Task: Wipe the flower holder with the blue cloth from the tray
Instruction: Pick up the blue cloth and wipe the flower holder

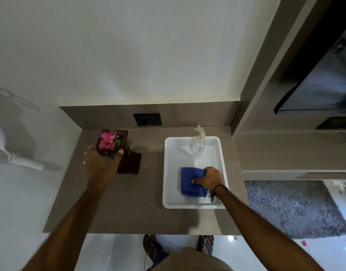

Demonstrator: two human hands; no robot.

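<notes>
Left grip (101,163) wrapped round dark glossy square flower holder (127,159), frame centre-left; right grip (208,178) pinching soft folded blue cloth (189,182) in white plastic tray (168,173).

Dark red flower holder (129,159) with pink flowers stands upright left of centre; folded blue cloth (188,182) lies in the white tray (168,173), centre-right.

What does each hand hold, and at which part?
Left hand grips the flower holder at its top rim. Right hand grasps the blue cloth at its right edge.
</notes>
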